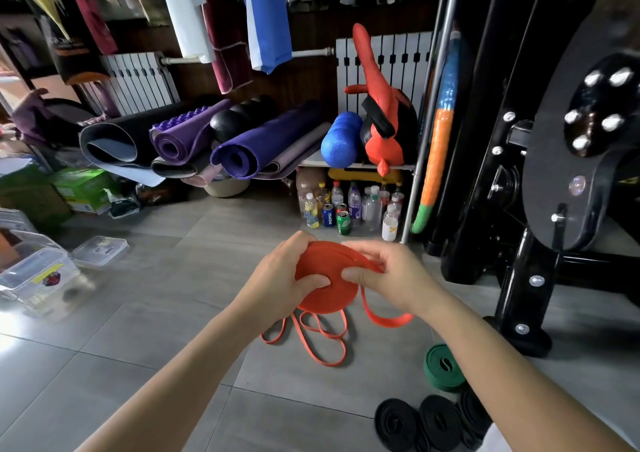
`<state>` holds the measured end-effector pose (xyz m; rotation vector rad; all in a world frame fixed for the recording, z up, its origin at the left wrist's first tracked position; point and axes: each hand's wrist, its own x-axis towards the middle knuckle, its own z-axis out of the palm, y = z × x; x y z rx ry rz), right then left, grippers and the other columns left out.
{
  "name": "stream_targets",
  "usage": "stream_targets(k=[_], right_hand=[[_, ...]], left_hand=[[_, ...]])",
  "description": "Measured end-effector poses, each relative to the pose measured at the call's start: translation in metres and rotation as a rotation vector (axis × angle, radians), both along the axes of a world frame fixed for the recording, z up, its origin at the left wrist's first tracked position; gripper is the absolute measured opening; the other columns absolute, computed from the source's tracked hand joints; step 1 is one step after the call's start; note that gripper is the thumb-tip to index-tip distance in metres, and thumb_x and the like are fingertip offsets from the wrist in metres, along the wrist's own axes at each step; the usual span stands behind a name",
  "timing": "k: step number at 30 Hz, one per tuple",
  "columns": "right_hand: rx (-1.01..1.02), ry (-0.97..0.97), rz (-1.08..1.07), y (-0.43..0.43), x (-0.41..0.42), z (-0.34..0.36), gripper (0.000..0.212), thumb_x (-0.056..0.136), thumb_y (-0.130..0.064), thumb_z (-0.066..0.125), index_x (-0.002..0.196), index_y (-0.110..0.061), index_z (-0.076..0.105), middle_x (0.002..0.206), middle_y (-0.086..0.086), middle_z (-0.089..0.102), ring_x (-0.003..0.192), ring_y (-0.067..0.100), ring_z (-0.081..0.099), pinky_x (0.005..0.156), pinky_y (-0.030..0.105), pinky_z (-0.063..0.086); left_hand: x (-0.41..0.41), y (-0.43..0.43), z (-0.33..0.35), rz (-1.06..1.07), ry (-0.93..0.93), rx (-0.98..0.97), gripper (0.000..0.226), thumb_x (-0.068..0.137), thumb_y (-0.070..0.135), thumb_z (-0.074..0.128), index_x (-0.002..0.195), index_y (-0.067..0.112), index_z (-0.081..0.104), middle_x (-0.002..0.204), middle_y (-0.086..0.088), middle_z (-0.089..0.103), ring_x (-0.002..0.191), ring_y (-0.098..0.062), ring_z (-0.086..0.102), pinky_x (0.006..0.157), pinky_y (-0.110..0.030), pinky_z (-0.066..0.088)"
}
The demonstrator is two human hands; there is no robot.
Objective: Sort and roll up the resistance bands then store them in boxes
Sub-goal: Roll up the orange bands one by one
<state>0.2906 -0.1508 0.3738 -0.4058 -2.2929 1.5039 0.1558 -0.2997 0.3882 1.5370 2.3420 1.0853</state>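
A flat orange coil of resistance band (pixel 329 296) is held up in front of me over the floor. My left hand (pixel 282 280) grips its left side, thumb pressed on the face. My right hand (pixel 388 273) pinches the band's outer wrap at the coil's right edge. A loose orange tail (pixel 388 320) hangs below my right wrist. Thin orange bands (pixel 318 342) lie looped on the tiles beneath. A rolled green band (pixel 443 367) and several rolled black bands (pixel 419 422) sit on the floor at lower right. Clear plastic boxes (pixel 38 271) stand at far left.
A black exercise machine frame (pixel 519 237) stands close on the right. Bottles and cans (pixel 349 209) crowd under a shelf ahead. Rolled yoga mats (pixel 194 140) are piled at the back. A clear box lid (pixel 98 251) lies near the boxes.
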Motion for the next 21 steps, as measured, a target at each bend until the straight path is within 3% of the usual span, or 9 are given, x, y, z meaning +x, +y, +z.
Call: stream_targets(k=[2,4,9,14,17,21], right_hand=[[-0.062,0.037,0.02,0.002,0.0,-0.001,0.032,0.075,-0.022,0.076,0.106,-0.019,0.069,0.097,-0.003,0.074,0.092,0.012,0.069,0.086,0.029,0.054],[-0.121,0.085,0.004,0.003,0.002,-0.004,0.026,0.073,-0.015,0.077,0.097,-0.022,0.071,0.091,-0.003,0.075,0.087,0.011,0.071,0.081,0.025,0.055],[-0.274,0.148,0.001,0.0,0.007,-0.011,0.029,0.075,0.0,0.072,0.092,-0.023,0.07,0.085,-0.009,0.075,0.083,0.008,0.071,0.072,0.015,0.053],[-0.323,0.164,0.002,-0.005,0.007,-0.014,0.03,0.077,0.005,0.069,0.094,-0.019,0.07,0.082,-0.008,0.075,0.081,0.009,0.071,0.071,0.016,0.054],[-0.348,0.168,-0.044,-0.003,0.009,-0.013,0.025,0.077,0.003,0.07,0.097,-0.011,0.07,0.083,-0.003,0.075,0.079,0.012,0.072,0.069,0.018,0.055],[-0.344,0.155,-0.055,0.002,0.012,-0.009,0.023,0.075,-0.001,0.072,0.091,-0.016,0.071,0.085,0.002,0.075,0.081,0.017,0.072,0.073,0.022,0.057]], left_hand=[[0.001,0.0,0.003,-0.003,-0.002,0.005,0.042,0.079,0.026,0.073,0.102,0.039,0.041,0.092,0.02,0.053,0.084,-0.003,0.053,0.068,-0.014,0.042],[0.001,0.0,0.004,0.006,-0.014,0.01,0.043,0.078,0.027,0.073,0.098,0.044,0.039,0.09,0.024,0.051,0.083,0.003,0.052,0.067,-0.011,0.04],[-0.001,0.0,0.003,0.058,-0.047,0.049,0.045,0.075,0.029,0.076,0.089,0.053,0.041,0.086,0.026,0.054,0.081,0.012,0.053,0.061,-0.008,0.038],[0.003,0.003,0.001,0.08,-0.099,0.103,0.045,0.073,0.026,0.079,0.089,0.049,0.043,0.086,0.026,0.055,0.083,0.017,0.052,0.061,-0.006,0.039],[0.006,0.006,0.003,0.062,-0.175,0.111,0.044,0.072,0.024,0.08,0.09,0.045,0.045,0.092,0.023,0.056,0.085,0.007,0.056,0.067,-0.009,0.042],[0.005,0.005,0.01,0.034,-0.325,0.071,0.036,0.075,0.025,0.078,0.094,0.039,0.051,0.095,0.015,0.062,0.086,-0.002,0.061,0.068,-0.013,0.05]])
